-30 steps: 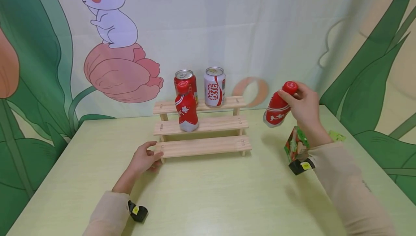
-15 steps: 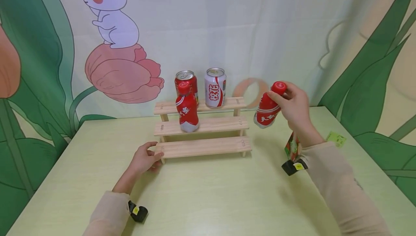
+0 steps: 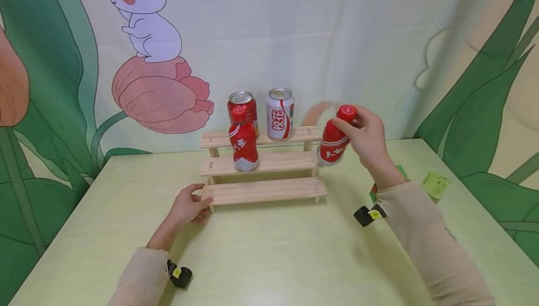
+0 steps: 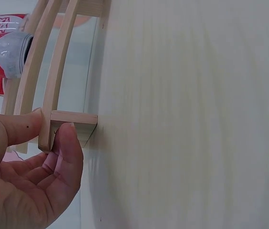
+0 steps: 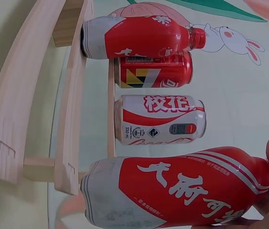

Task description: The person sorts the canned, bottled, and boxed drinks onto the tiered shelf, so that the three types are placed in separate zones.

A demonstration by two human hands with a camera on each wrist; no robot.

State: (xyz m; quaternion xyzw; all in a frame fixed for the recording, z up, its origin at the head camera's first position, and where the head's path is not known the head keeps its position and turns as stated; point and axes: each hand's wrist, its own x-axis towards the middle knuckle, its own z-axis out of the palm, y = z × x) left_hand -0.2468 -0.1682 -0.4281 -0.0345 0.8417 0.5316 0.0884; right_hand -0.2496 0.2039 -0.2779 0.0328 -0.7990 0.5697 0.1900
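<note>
While the left hand [image 3: 190,204] pinches the front corner of the wooden rack [image 3: 269,191], the right hand [image 3: 369,136], grip snug, holds a bottle [image 3: 334,143] by the neck, tilted beside the middle shelf [image 3: 284,161]: glossy red, white lettering, pale stripes, whitish base!

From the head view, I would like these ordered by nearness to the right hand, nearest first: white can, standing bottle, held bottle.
1. Held bottle: gripped in the right hand, tilted.
2. White can: on the top shelf, left of the hand.
3. Standing bottle: on the middle shelf, farther left.
</note>
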